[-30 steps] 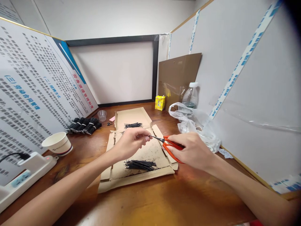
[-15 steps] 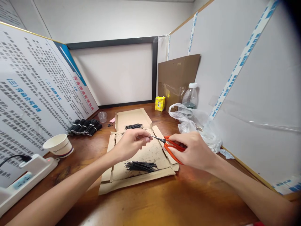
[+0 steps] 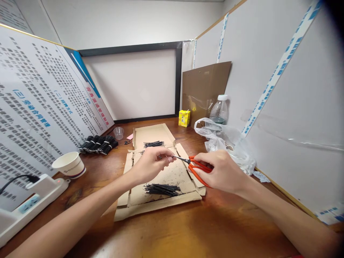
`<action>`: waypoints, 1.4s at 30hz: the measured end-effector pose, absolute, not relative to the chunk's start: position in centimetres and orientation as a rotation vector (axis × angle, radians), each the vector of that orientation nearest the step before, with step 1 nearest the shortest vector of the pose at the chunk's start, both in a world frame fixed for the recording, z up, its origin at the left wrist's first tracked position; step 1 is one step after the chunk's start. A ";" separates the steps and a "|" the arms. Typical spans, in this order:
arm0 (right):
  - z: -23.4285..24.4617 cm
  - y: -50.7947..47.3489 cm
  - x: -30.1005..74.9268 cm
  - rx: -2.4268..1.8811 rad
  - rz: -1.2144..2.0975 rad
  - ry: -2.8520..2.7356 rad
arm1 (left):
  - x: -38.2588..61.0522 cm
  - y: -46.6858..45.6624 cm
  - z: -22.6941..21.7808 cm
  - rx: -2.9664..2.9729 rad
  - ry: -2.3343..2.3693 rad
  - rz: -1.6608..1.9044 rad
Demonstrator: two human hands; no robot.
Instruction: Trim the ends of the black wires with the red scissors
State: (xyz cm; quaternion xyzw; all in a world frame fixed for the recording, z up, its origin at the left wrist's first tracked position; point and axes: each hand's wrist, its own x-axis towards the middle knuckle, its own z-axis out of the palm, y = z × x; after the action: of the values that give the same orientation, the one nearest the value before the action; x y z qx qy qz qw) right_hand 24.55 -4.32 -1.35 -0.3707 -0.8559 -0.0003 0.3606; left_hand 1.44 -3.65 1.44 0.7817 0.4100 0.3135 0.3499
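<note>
My right hand (image 3: 221,170) is wrapped round the red handles of a pair of scissors (image 3: 200,169). The slim blades point left and their tips reach the fingertips of my left hand (image 3: 153,164). That hand pinches what looks like a thin black wire, mostly hidden by the fingers. Below my hands, a pile of short black wires (image 3: 162,189) with pale ends lies on a flattened cardboard sheet (image 3: 177,175) strewn with dark crumbs. Behind my left hand, a smaller pile of black wires (image 3: 153,144) lies on the same cardboard.
On the left are banded black wire bundles (image 3: 99,144), a paper cup (image 3: 69,165), a power strip (image 3: 34,197) and a clear plastic cup (image 3: 118,133). A yellow drink carton (image 3: 184,118), a bottle (image 3: 219,111) and a plastic bag (image 3: 228,138) stand at the back right. Panels surround the table.
The whole view has shifted slightly, so things sit a little further right. My hands and the scissors keep nearly the same pose, blade tips still at the left fingertips.
</note>
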 end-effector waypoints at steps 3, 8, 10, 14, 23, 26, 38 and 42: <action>-1.4 -4.4 24.6 -0.950 0.005 -2.211 | 1.5 -3.7 1.4 2.010 1.048 0.821; -1.6 -4.3 24.6 -0.901 -0.074 -2.221 | 1.6 -3.7 1.4 1.992 1.033 0.821; -1.6 -4.3 24.6 -0.888 -0.109 -2.208 | 1.6 -3.7 1.5 1.985 1.035 0.818; -1.6 -4.4 24.7 -0.877 -0.114 -2.129 | 1.6 -3.8 1.7 1.990 1.044 0.814; -1.3 -4.5 24.6 -0.940 -0.019 -2.206 | 1.3 -3.4 1.0 1.989 1.033 0.825; -1.3 -4.5 24.6 -0.923 -0.053 -2.210 | 1.4 -3.5 1.1 2.001 1.035 0.824; -1.5 -4.2 24.7 -0.928 -0.162 -2.134 | -0.9 -0.7 -0.1 2.662 1.292 0.481; -1.5 -4.2 24.6 -0.933 -0.143 -2.153 | -2.2 1.0 -2.2 2.703 1.385 0.402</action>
State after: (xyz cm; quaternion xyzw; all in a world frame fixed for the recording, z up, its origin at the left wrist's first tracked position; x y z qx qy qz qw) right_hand 24.64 -4.17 -1.54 -0.3664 -0.8451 -0.0563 0.3853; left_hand -2.16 0.98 -2.21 0.8816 0.4517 0.1312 0.0391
